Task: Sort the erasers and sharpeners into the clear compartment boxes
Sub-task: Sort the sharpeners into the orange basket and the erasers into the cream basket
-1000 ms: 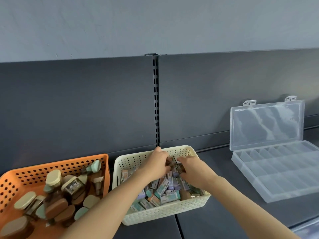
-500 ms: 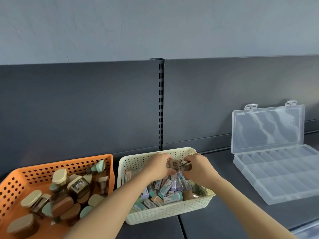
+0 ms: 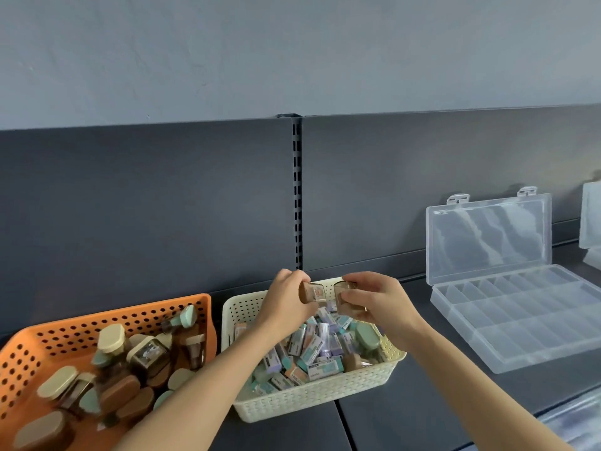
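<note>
Brown erasers, one in each hand.
You're gripping them with left hand (image 3: 286, 299) and right hand (image 3: 382, 302) above the cream basket (image 3: 318, 400).

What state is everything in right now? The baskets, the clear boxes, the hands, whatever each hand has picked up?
Orange basket: holds a heap of sharpeners.
Cream basket: heaped with wrapped erasers.
Clear compartment box: lid open and upright, compartments look empty.
Second clear box: cut off at the right edge, state unclear.
Left hand: raised over the cream basket, pinching a brown piece.
Right hand: raised, pinching another brown piece.
</note>
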A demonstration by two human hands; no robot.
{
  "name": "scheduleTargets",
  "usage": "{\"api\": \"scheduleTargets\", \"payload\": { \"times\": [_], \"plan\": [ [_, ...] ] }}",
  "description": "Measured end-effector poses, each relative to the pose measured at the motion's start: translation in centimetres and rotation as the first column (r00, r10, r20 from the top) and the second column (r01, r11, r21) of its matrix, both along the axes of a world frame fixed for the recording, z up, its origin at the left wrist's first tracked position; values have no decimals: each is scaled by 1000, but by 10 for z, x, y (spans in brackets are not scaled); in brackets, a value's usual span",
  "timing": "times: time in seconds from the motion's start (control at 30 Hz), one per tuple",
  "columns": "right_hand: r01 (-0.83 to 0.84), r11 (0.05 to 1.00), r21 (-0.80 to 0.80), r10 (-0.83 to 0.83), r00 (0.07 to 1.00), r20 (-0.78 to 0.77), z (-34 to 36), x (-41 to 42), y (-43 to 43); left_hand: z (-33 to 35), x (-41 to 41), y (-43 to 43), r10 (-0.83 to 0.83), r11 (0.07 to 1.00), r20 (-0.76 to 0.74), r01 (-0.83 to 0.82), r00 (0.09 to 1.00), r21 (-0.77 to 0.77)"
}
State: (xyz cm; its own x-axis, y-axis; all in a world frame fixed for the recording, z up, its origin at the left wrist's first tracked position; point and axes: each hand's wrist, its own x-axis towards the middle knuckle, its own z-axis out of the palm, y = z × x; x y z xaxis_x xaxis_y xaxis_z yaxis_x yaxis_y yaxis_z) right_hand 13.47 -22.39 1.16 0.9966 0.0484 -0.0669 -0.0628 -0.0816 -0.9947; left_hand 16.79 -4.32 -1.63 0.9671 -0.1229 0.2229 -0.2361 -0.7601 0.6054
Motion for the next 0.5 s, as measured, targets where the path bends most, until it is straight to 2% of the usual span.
{"api": "scheduleTargets", "payload": {
  "times": [0.13,0.27,0.43,0.5],
  "plan": [
    [-78,997,13,78,997,18,7,-1,29,19,-13,41,39,999,77,-40,996,11],
    [-157,988,11,157,988,8,8,-3,69,26,-31,91,115,991,91,-121,989,59],
    [-143,961,-237,175,977,122,1,-6,125,25,-57,145,250,962,94,-258,964,86],
    [-177,943,-283,223,964,142,0,-11,146,25,-69,166,285,952,99,-294,953,89]
  ]
}}
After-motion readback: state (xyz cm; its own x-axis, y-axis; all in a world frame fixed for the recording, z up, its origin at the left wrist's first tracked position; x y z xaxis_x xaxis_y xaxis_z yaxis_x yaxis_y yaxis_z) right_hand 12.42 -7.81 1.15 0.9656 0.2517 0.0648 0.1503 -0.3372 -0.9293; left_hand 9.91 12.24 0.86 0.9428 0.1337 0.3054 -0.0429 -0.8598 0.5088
